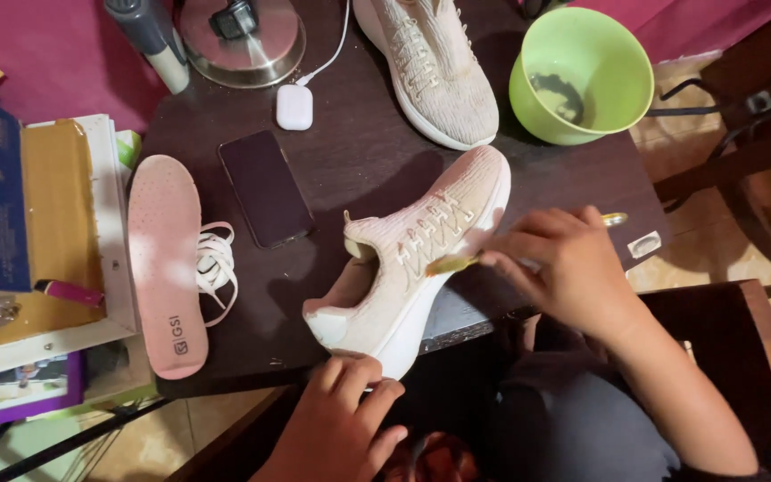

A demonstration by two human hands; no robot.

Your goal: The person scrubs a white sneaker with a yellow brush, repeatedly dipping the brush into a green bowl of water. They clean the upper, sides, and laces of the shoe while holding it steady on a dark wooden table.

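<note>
Pink knit covers the shoe (pixel 408 268) we are working on; from the head view it lies tilted on its side at the near edge of the dark table (pixel 359 161), heel and sole jutting a little past that edge toward us. Our left hand (pixel 341 428) is curled under the heel, fingers closed against the sole, steadying it. Our right hand (pixel 564 268) is pinched shut around a thin yellow brush (pixel 457 261), whose tip touches the laced upper.

Left of the shoe we see a bare strip of table, then a dark phone (pixel 265 187), loose white laces (pixel 216 268) and a pink insole (pixel 167 263) lying along the left edge. Toward the far side sit the second shoe (pixel 435 62), a white earbud case (pixel 294 107) and a green bowl (pixel 582 76) close to the right corner. Just right of the brush hand the tabletop ends, and a dark chair (pixel 742 357) stands beyond it.
</note>
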